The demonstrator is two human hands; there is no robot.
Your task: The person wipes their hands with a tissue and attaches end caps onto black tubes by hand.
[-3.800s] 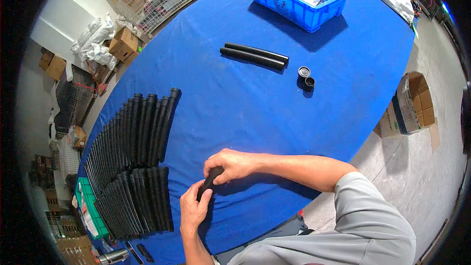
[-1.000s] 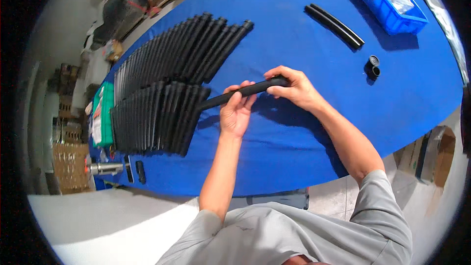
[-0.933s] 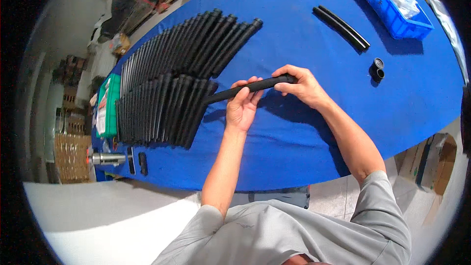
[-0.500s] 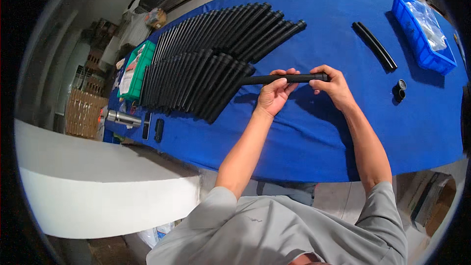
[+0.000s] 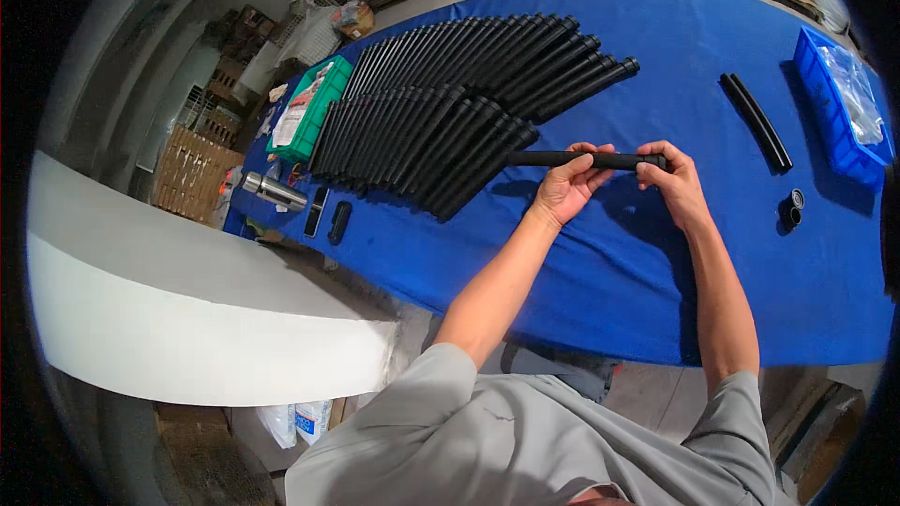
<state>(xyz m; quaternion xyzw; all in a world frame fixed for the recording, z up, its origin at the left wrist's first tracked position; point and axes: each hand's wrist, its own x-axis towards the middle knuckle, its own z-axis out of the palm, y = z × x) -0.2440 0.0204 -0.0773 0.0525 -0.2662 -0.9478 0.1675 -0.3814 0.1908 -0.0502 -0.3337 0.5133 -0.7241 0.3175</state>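
Note:
Above the blue-covered table I hold a black tube (image 5: 619, 161) crosswise, nearly level. My left hand (image 5: 566, 189) is closed around its middle, thumb on the near side and fingers behind. My right hand (image 5: 679, 184) grips the tube's right end between thumb and fingers, over a slightly wider collar or cap. The tube's left end reaches close to a row of similar black tubes (image 5: 412, 141), lying side by side. Behind that row lies a second fanned row of black tubes (image 5: 487, 52).
Two black tubes (image 5: 756, 122) lie at right, with two small black caps (image 5: 792, 211) nearer me. Beyond stands a blue bin (image 5: 834, 122) with clear plastic bags. To the left are a green bin (image 5: 305, 136), a steel flask (image 5: 274, 191), a phone (image 5: 317, 212) and a small black object (image 5: 340, 222).
The whole view has shifted, so the table appears farther right and slightly lower. Both hands keep hold of the same tube, with little visible change in their grip.

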